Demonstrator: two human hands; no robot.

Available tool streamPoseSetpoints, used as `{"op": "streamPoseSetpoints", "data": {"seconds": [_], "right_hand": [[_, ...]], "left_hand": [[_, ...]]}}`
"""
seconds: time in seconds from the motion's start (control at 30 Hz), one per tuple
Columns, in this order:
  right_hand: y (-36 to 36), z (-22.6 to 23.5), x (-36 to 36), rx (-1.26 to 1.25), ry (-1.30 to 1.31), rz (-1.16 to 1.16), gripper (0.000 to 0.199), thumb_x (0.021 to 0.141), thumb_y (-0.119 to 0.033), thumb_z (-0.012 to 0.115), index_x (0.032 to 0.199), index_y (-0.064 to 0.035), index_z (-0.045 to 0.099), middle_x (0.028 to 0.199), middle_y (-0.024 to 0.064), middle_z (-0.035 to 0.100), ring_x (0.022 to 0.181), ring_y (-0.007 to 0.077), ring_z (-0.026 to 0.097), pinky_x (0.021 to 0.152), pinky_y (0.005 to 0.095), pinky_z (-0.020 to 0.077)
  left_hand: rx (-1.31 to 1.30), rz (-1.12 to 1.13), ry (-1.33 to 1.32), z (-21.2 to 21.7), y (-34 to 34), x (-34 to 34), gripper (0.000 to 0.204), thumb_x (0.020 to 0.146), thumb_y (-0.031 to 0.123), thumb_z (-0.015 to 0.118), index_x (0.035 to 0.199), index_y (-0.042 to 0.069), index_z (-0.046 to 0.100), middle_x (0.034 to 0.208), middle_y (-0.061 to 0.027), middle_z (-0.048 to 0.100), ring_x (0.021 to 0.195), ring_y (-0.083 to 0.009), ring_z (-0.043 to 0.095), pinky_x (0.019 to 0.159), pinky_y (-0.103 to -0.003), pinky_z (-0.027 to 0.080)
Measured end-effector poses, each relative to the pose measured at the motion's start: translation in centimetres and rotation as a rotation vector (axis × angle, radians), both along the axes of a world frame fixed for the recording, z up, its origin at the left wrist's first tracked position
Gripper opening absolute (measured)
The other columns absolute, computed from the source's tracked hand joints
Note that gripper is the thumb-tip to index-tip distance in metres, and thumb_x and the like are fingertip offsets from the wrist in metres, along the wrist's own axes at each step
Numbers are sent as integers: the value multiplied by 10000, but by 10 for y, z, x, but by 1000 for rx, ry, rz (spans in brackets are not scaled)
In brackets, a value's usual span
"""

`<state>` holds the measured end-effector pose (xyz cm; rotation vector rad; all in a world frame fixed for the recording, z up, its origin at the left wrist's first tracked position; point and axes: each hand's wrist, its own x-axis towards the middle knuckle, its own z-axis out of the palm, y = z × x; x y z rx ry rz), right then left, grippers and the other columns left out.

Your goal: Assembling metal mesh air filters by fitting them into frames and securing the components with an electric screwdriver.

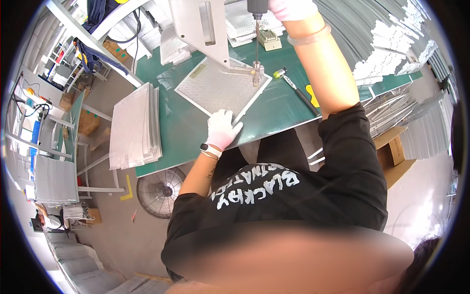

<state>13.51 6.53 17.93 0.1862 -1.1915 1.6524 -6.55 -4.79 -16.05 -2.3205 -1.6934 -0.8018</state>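
A square mesh filter panel [220, 90] with a thin pale frame lies turned cornerwise on the green table. My left hand [223, 130], in a white and pink glove, holds its near corner, fingers over the frame and thumb along the edge. At the top edge my gloved right hand [296, 7] is against a dark electric screwdriver [257, 7]; its fingers are partly cut off by the picture's edge. The screwdriver's long shaft points down into a clear guide block [256, 73] over the panel's right corner. A white machine arm [208, 32] reaches over the panel to this block.
Stacked mesh panels [134, 127] stand at the table's left edge. A hammer [296, 90] and a yellow tool [312, 95] lie right of the panel, with a small metal block [270, 40] behind. A floor fan [164, 191] sits below left; a cardboard box [395, 157] stands right.
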Motion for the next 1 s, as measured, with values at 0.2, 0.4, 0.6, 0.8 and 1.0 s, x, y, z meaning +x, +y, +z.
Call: {"op": "streamPoseSetpoints", "data": {"seconds": [0.2,0.4,0.6,0.8,1.0], "right_hand": [[14,-9,17,-77,70,-152,94,954,-197,613,962,-107,586,761,1,582,627,105,573,511,244,498],[0,-17,26,-179,164,129,115,966,-237,603,976,-124,584,796,19,630,567,104,575,469,224,487],[-11,-28,16,-185,220,12,319,971,-242,591,1241,-73,578,811,21,647,563,93,582,472,221,494],[0,-31,11,-81,78,-110,350,943,-195,625,1266,-78,560,801,3,614,645,94,592,549,223,496],[14,-31,18,-43,-58,-359,143,937,-147,625,1066,-96,589,794,-4,610,629,87,585,549,198,474]], "left_hand": [[-744,-178,4,20,-75,0,240,846,312,638,836,76,680,899,-178,676,817,-353,669,738,-467,531],[-507,-129,-18,41,-77,-16,378,838,387,695,1044,70,685,1026,-154,683,1018,-332,638,884,-440,501],[-78,458,149,-3,36,-77,572,821,471,687,1172,24,619,1178,-224,632,1130,-355,593,947,-477,474],[-539,325,-203,7,78,-87,405,824,386,601,950,7,670,968,-249,690,938,-391,665,843,-437,523],[61,52,-14,126,22,-15,290,752,353,694,620,99,648,624,-117,641,638,-312,626,660,-448,485]]}}
